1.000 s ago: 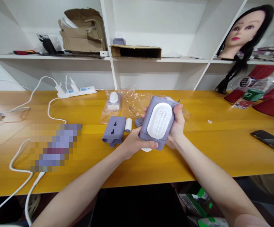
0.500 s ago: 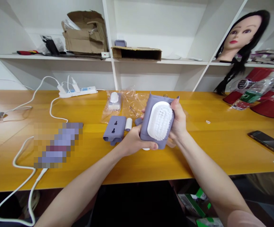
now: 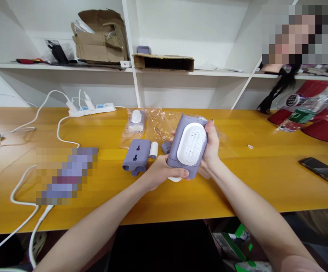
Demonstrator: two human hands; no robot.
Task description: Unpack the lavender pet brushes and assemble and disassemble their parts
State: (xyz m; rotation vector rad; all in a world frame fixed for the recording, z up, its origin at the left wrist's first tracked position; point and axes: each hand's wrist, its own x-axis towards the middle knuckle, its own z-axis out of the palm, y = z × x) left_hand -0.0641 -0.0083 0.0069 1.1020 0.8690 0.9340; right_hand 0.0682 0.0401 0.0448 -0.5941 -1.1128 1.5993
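Both hands grip a purple-grey plastic case with a white oval bristle brush on its front, held tilted above the table. My left hand wraps the lower left corner, thumb along the bottom edge. My right hand closes round the right side, its thumb near the upper corner. Left of the hands lies a purple-grey holder with two keyhole slots. Next to it stands a small white roller. A white oval piece shows partly below the case, mostly hidden.
Clear plastic wrap with a small boxed brush lies behind. A power strip and a blurred phone-like device with white cables are on the left. At right are a black phone and a bottle.
The case has tilted slightly in my hands, and my right hand sits a little lower and further left on it. The view has shifted slightly.
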